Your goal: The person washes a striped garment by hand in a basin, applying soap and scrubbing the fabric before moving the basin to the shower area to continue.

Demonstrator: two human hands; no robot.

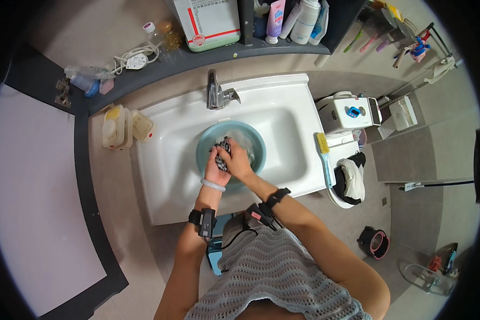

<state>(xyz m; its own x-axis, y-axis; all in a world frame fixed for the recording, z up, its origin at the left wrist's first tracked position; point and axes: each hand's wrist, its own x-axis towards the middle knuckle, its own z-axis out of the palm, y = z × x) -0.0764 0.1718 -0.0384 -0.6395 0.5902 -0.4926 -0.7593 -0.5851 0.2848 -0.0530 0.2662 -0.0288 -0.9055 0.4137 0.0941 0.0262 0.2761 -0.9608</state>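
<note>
we are gripping a bunched black-and-white cloth (222, 156) above or within the blue basin (202, 140), the fingers of our left hand (217, 170) and right hand (238, 161) clamping on it. we are probably doing best by squeezing evenly and letting drips fall inside the basin. beyond the basin the faucet (213, 95) is standing near; left and right of the basin, the sink (286, 152) is offering open room.

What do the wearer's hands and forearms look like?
Left hand and right hand are ungloved, forearms bare. The left wears a pale bangle and a dark box on a black strap; the right, a black strap and dark module with a pinkish patch. Black cable shows too.
</note>
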